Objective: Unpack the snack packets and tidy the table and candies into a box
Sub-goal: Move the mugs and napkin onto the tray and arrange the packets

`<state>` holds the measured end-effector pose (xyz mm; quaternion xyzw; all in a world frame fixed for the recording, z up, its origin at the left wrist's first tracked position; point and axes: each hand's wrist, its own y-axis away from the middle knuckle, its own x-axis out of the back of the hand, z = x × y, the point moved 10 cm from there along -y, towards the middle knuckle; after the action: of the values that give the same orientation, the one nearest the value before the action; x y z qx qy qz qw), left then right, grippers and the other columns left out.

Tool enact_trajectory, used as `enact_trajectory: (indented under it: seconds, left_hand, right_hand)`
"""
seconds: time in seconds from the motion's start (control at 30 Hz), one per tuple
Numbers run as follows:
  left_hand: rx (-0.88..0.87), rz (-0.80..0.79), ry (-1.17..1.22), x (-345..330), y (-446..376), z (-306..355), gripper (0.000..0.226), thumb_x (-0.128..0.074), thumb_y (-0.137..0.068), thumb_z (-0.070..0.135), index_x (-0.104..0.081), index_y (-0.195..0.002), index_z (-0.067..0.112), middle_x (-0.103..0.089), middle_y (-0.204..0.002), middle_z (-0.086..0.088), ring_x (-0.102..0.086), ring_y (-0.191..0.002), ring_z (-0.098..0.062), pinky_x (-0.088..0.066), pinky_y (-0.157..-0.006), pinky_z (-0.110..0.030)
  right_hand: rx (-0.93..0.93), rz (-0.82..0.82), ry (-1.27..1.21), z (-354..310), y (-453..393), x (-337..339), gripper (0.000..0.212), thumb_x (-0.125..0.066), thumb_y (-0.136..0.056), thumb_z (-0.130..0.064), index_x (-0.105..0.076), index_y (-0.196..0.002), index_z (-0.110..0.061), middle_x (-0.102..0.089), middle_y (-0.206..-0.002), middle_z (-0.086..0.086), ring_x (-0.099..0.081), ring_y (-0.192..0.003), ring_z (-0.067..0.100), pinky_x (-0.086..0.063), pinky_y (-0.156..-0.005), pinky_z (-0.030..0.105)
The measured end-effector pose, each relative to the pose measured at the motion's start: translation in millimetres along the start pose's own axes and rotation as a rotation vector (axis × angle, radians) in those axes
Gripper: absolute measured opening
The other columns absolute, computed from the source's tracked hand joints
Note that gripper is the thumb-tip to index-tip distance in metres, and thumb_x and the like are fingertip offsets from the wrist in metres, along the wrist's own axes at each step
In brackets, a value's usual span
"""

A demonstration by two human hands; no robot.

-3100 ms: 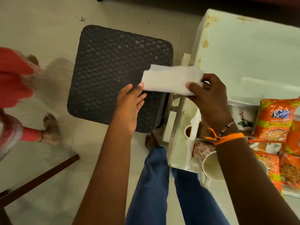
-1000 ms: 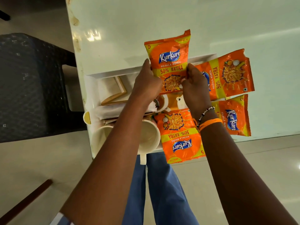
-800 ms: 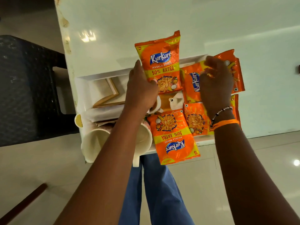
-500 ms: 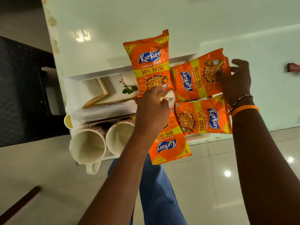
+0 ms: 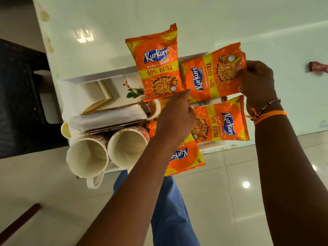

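Several orange Kurkure snack packets lie over the right half of a white box (image 5: 99, 78) at the table's near edge. My left hand (image 5: 175, 119) pinches the bottom edge of the upright packet (image 5: 157, 63), which leans over the box's far rim. My right hand (image 5: 256, 82) grips the right end of the sideways packet (image 5: 209, 79). Below that one lies a third packet (image 5: 223, 125). A fourth packet (image 5: 186, 157) hangs over the table edge, partly hidden by my left wrist. One pink candy (image 5: 317, 67) lies on the table at far right.
The box also holds two white mugs (image 5: 87, 157) (image 5: 127, 148) on their sides, a folded white cloth (image 5: 108, 118), a wooden frame (image 5: 103, 101) and a small cup (image 5: 155, 109). A dark woven stool (image 5: 19, 103) stands left of the white table (image 5: 195, 18).
My right hand has closed its fingers on the end of the sideways packet. My left hand stays at the bottom of the upright packet. Earlier I held a white cloth over the stool.
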<state>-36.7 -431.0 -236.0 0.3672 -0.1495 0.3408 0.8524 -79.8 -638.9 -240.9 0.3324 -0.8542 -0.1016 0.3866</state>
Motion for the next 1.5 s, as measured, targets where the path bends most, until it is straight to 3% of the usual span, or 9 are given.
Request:
enact_trajectory:
  seconds: [0.1, 0.2, 0.3, 0.43, 0.5, 0.9, 1.1, 1.33, 1.5]
  left_hand:
    - [-0.009, -0.015, -0.025, -1, 4, 0, 0.046, -0.049, -0.092, 0.017, -0.040, -0.137, 0.015, -0.045, -0.143, -0.004, -0.040, -0.133, -0.020, -0.037, -0.105, -0.034]
    - [-0.022, -0.005, -0.109, 1, 11, 0, 0.039, -0.049, -0.091, 0.017, -0.047, -0.130, 0.013, -0.054, -0.134, -0.006, -0.048, -0.125, -0.023, -0.039, -0.102, -0.037]
    - [-0.039, -0.035, -0.268, -7, 19, -2, 0.037, -0.046, -0.091, 0.020, -0.049, -0.127, 0.014, -0.057, -0.130, -0.007, -0.048, -0.124, -0.025, -0.023, -0.114, -0.046]
    - [-0.055, -0.106, -0.287, -22, 24, -2, 0.037, -0.046, -0.091, 0.018, -0.048, -0.128, 0.014, -0.056, -0.132, -0.006, -0.046, -0.127, -0.024, -0.013, -0.116, -0.045]
    - [-0.075, -0.122, -0.259, -25, 25, -1, 0.040, -0.046, -0.091, 0.015, -0.046, -0.130, 0.014, -0.055, -0.134, -0.007, -0.044, -0.129, -0.023, -0.013, -0.116, -0.044]
    - [-0.133, -0.234, -0.391, -51, 29, -9, 0.058, -0.043, -0.092, 0.024, -0.021, -0.144, 0.011, -0.021, -0.155, -0.006, -0.008, -0.145, -0.029, -0.003, -0.117, -0.047]
    - [-0.085, -0.093, -0.190, -33, 78, -23, 0.061, -0.048, -0.091, 0.019, -0.020, -0.144, 0.012, -0.021, -0.155, -0.006, -0.011, -0.145, -0.026, -0.012, -0.118, -0.037]
    - [0.114, -0.156, -0.127, -50, 135, -63, 0.070, -0.051, -0.091, 0.023, -0.008, -0.146, 0.024, 0.004, -0.158, -0.001, 0.005, -0.145, -0.025, -0.025, -0.116, -0.040]
    - [0.109, -0.091, -0.071, -46, 115, -61, 0.073, -0.052, -0.090, 0.024, -0.005, -0.146, 0.023, -0.001, -0.158, -0.002, 0.002, -0.145, -0.025, -0.028, -0.114, -0.041]
  right_hand:
    - [0.021, 0.080, 0.045, 4, 11, 23, 0.040, -0.057, -0.088, -0.027, -0.049, -0.122, -0.007, -0.058, -0.123, 0.010, -0.054, -0.104, 0.011, -0.045, -0.069, 0.004]
    - [-0.041, 0.073, 0.074, 24, 32, 36, 0.043, -0.059, -0.088, -0.027, -0.046, -0.125, -0.010, -0.057, -0.115, 0.006, -0.051, -0.100, 0.009, -0.042, -0.074, 0.016]
    - [-0.163, -0.050, 0.059, 51, 56, 26, 0.039, -0.058, -0.088, -0.023, -0.048, -0.124, -0.011, -0.059, -0.103, 0.004, -0.059, -0.082, 0.008, -0.042, -0.063, 0.018]
    - [-0.248, -0.076, -0.040, 67, 73, 15, 0.028, -0.059, -0.088, -0.020, -0.060, -0.111, -0.004, -0.065, -0.110, 0.015, -0.064, -0.096, 0.029, -0.053, -0.089, 0.045]
    - [-0.251, -0.045, -0.084, 67, 73, 17, 0.026, -0.061, -0.087, -0.020, -0.062, -0.107, -0.004, -0.066, -0.104, 0.014, -0.065, -0.095, 0.031, -0.053, -0.090, 0.048]
    - [-0.069, 0.171, 0.045, 55, 64, 30, 0.027, -0.056, -0.089, -0.026, -0.063, -0.106, -0.006, -0.066, -0.105, 0.007, -0.061, -0.088, 0.016, -0.052, -0.077, 0.023]
    - [0.055, 0.543, -0.006, 59, 129, 65, 0.011, -0.051, -0.088, -0.021, -0.051, -0.095, -0.013, -0.049, -0.097, 0.001, -0.047, -0.079, 0.004, -0.039, -0.075, 0.016]
    - [-0.199, 0.092, -0.065, 112, 194, -18, 0.013, -0.056, -0.089, -0.015, -0.061, -0.097, -0.007, -0.065, -0.096, 0.011, -0.060, -0.087, 0.022, -0.049, -0.076, 0.032]
    - [-0.185, 0.024, -0.057, 107, 200, -40, 0.010, -0.059, -0.085, -0.007, -0.063, -0.094, -0.008, -0.065, -0.086, 0.005, -0.062, -0.074, 0.020, -0.054, -0.073, 0.034]
